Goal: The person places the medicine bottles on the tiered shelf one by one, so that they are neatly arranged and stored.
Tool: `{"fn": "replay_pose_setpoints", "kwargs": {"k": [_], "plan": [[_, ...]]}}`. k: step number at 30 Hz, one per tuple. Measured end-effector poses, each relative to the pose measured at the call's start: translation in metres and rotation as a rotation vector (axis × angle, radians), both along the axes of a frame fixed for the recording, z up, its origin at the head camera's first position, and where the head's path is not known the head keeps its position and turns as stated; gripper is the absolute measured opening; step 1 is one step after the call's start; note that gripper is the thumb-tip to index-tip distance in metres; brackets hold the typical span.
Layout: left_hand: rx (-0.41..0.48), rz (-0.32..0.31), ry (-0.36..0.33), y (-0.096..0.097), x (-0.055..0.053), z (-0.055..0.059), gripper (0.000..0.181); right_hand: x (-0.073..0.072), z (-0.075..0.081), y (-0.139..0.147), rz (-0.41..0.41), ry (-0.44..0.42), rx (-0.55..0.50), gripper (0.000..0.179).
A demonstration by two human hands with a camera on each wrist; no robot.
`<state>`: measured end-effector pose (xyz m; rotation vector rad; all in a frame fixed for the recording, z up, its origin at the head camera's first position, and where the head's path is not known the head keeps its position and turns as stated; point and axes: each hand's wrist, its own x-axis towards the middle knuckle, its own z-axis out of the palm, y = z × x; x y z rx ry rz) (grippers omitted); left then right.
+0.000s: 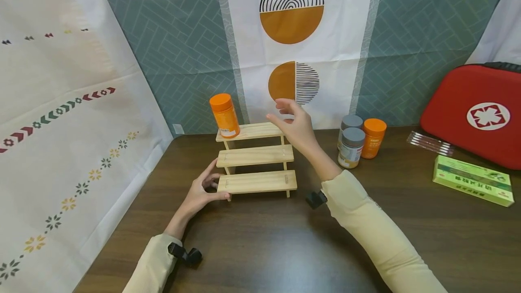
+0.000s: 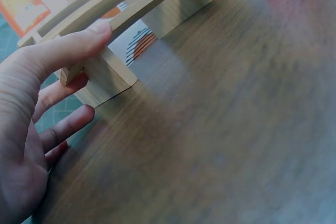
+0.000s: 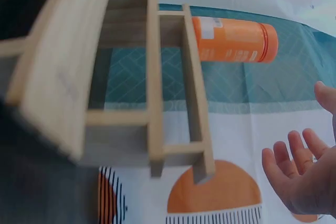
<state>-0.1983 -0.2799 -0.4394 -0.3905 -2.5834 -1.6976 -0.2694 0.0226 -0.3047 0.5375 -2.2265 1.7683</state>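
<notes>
A three-tier wooden shelf rack (image 1: 256, 182) stands on the table, like small steps. My left hand (image 1: 200, 194) grips its left end at the lowest tier; in the left wrist view the thumb (image 2: 94, 36) lies over the board's front edge, with fingers behind and below. On the left of the top tier stands an orange bottle (image 1: 225, 119) with an orange lid, upright. My right hand (image 1: 298, 128) is raised near the top tier's right end, fingers loosely bent and apart, holding nothing. The right wrist view shows that hand (image 3: 310, 174) apart from both bottle (image 3: 233, 39) and rack.
Right of the rack stand two grey-lidded jars (image 1: 351, 148) and another orange bottle (image 1: 373, 138). Farther right lie a pack of thin sticks (image 1: 430, 143), a green box (image 1: 473, 180) and a red case (image 1: 468, 103) with a white emblem. A patterned cloth (image 1: 187, 35) hangs behind.
</notes>
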Motion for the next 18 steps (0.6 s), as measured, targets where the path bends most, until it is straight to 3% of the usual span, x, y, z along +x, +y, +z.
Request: {"fn": "replay_pose_setpoints", "kwargs": {"k": [8, 15, 18], "plan": [[-0.006, 0.016, 0.004, 0.0, -0.001, 0.001, 0.104, 0.002, -0.014, 0.033, 0.008, -0.018, 0.03, 0.049], [-0.004, -0.008, 0.002, 0.003, -0.001, 0.0, 0.104, 0.007, -0.027, 0.071, -0.033, 0.01, 0.161, 0.05], [-0.007, 0.017, -0.003, 0.001, 0.002, 0.0, 0.104, 0.009, -0.029, 0.088, -0.063, 0.019, 0.175, 0.049]]}}
